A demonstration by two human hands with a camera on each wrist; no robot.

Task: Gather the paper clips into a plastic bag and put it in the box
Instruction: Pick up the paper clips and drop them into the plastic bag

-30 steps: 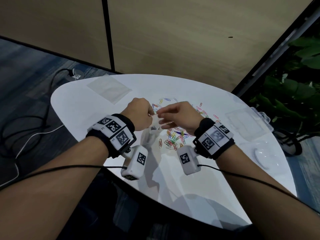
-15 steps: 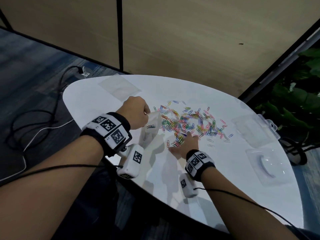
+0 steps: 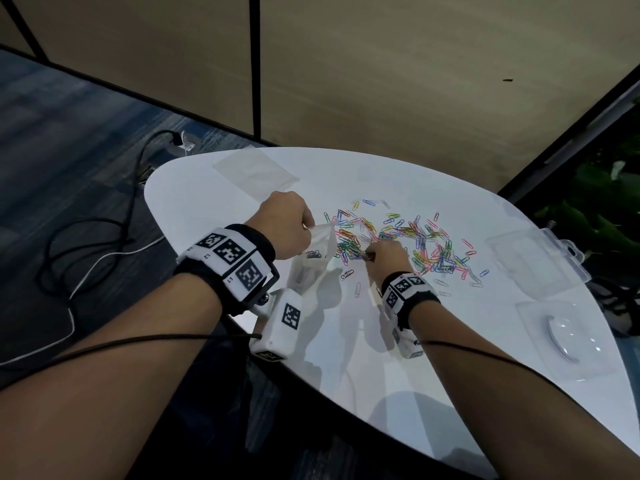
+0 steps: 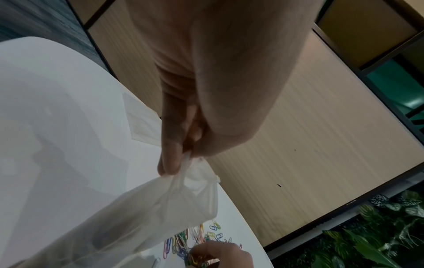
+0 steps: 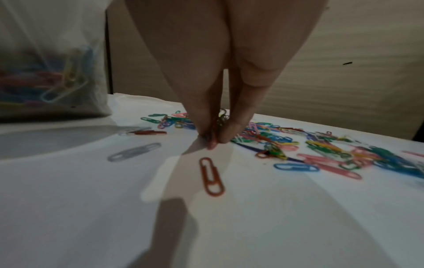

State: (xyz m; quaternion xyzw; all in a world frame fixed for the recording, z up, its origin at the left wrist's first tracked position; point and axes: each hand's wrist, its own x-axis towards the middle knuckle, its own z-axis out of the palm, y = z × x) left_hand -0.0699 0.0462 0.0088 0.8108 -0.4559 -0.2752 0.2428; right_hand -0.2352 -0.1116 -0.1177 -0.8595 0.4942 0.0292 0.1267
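Observation:
Coloured paper clips (image 3: pixel 412 245) (image 5: pixel 321 150) lie scattered across the middle of the white table (image 3: pixel 450 358). My left hand (image 3: pixel 287 228) (image 4: pixel 183 156) pinches the top edge of a clear plastic bag (image 3: pixel 315 258) (image 4: pixel 146 214), which hangs open to the left of the pile with some clips (image 5: pixel 57 79) in its bottom. My right hand (image 3: pixel 382 258) (image 5: pixel 214 134) is down at the pile's left edge, fingertips pinched together on a small bunch of clips. The clear plastic box (image 3: pixel 533 261) stands open at the right.
A second flat plastic bag (image 3: pixel 256 171) lies at the table's far left. A clear lid or tray (image 3: pixel 568 330) sits near the right edge. Loose clips, one orange (image 5: pixel 212 176), lie in front of my right hand. Cables run over the floor at left; plants stand at right.
My right hand left the bag's mouth, dropped to the table and moved into the pile's left edge, where its fingers closed on clips. The left hand kept holding the bag.

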